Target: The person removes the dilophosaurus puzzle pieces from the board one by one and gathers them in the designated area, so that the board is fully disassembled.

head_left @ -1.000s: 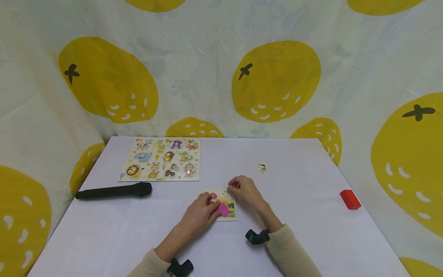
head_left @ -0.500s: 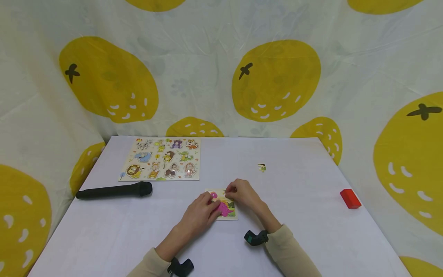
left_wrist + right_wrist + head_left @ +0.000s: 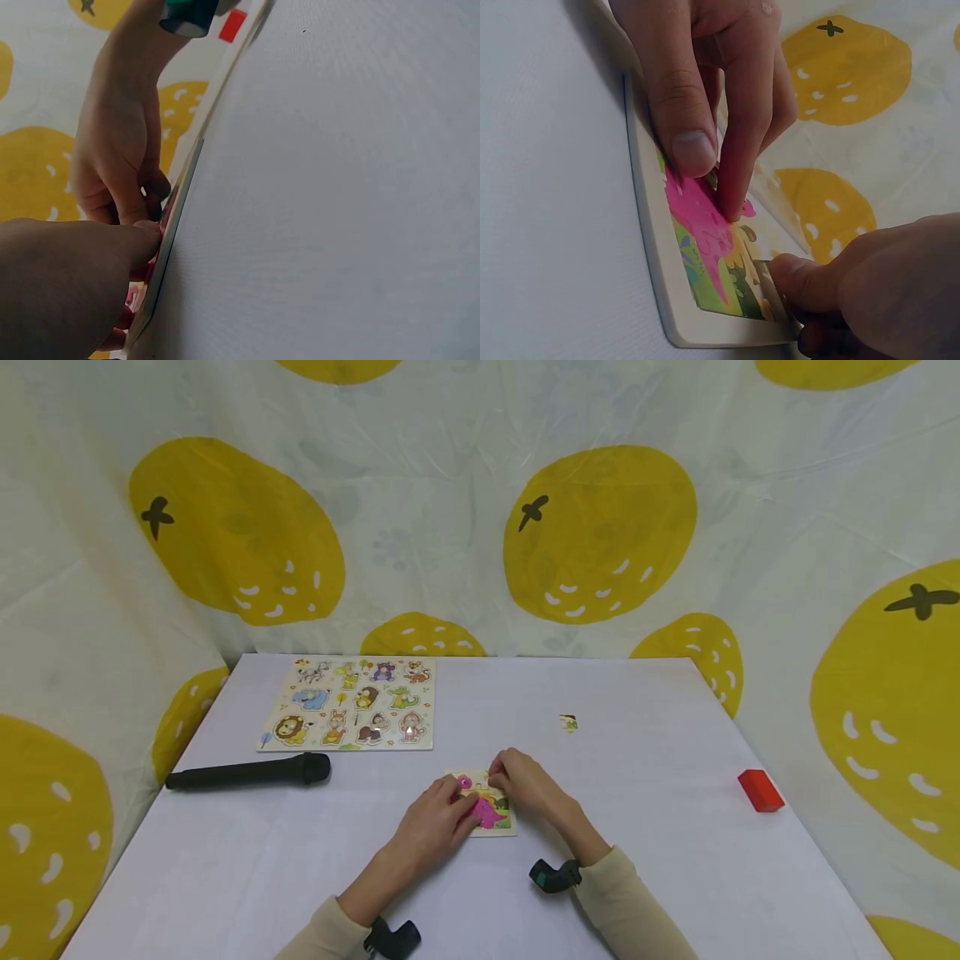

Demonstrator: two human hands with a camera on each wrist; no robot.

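A small framed jigsaw puzzle [image 3: 497,834] with a pink dinosaur picture lies on the table between both hands. My left hand [image 3: 431,827] rests on its left part, thumb and fingertips pressing the dinosaur [image 3: 697,214]. At the upper right corner, my right hand [image 3: 527,783] pinches a puzzle piece, mostly hidden behind thumb and fingers. In the right wrist view the right thumb [image 3: 795,277] is right at the inner edge of the cream frame [image 3: 727,332]. A loose puzzle piece [image 3: 568,722] lies farther back on the right.
At the back left lies a large animal puzzle board [image 3: 348,706]. A black microphone [image 3: 247,772] lies in front of it. Near the table's right edge sits a red block [image 3: 760,791]. A patterned curtain [image 3: 450,527] hangs behind the white table [image 3: 637,735].
My right hand has come slightly left and down, bringing its pinched piece onto the puzzle's upper right corner. Over the last half second it barely moves. The left hand stays in place.
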